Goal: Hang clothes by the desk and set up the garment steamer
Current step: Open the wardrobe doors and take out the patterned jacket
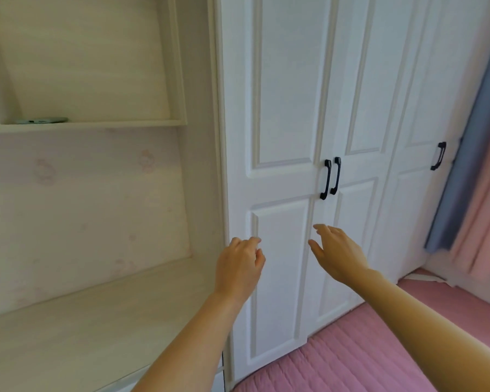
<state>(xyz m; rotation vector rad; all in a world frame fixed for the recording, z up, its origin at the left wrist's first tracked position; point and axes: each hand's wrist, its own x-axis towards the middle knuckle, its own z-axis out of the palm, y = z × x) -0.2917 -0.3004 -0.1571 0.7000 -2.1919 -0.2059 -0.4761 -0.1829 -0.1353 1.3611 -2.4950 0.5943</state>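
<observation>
A white wardrobe (283, 108) with panelled doors fills the middle of the view, all doors closed. Two black handles (331, 178) sit side by side where the two middle doors meet. My left hand (239, 267) is raised in front of the left door's lower panel, fingers loosely curled, holding nothing. My right hand (337, 254) reaches out below the handles with fingers spread and relaxed, empty, apart from the door. The pale wooden desk (82, 329) lies at the lower left. No clothes or steamer are in view.
A shelf (96, 124) above the desk carries a small flat light-blue object (41, 120). A third black handle (438, 155) is on the right door. Blue and pink curtains (481, 171) hang at the far right. A pink quilted bed cover (365, 357) spreads below the wardrobe.
</observation>
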